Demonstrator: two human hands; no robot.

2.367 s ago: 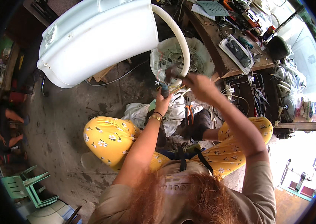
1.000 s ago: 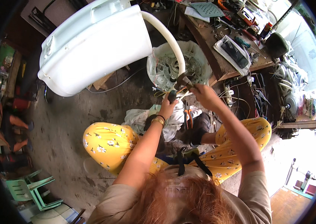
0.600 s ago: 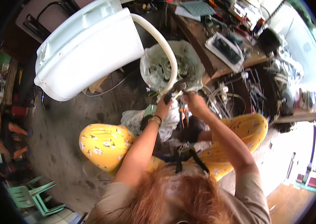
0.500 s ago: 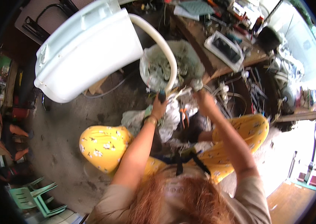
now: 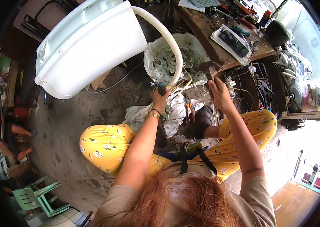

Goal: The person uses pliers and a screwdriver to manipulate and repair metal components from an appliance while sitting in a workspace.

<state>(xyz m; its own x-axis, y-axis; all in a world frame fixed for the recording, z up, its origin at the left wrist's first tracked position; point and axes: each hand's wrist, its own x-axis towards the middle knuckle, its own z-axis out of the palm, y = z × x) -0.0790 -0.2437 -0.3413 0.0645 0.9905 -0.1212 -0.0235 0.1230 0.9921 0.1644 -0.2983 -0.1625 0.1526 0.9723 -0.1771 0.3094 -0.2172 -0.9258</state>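
Note:
My left hand [image 5: 160, 101] is closed round the upright dark teal handle [image 5: 162, 88] of a tool; its shaft is hidden below the fist. My right hand [image 5: 219, 92] grips a hammer [image 5: 211, 72] near its dark, curved head, up and to the right of the left hand. Just beyond both hands lies a white plastic tub [image 5: 149, 70] with round ribbed machinery inside. Coloured wires [image 5: 184, 85] hang at its near rim. Between my legs, pliers with orange and black handles [image 5: 191, 109] rest on a crumpled white cloth [image 5: 135, 116].
A large white appliance casing [image 5: 95, 49] stands at the upper left, its pale ribbed hose [image 5: 171, 41] arching over the tub. A cluttered wooden workbench [image 5: 220, 56] holds a phone [image 5: 234, 42] at the upper right. Green plastic chairs [image 5: 35, 196] sit lower left. Another person's legs [image 5: 20, 140] show far left.
My right hand has moved to the right with the hammer, away from my left hand. My left hand still grips the teal-handled tool in nearly the same place.

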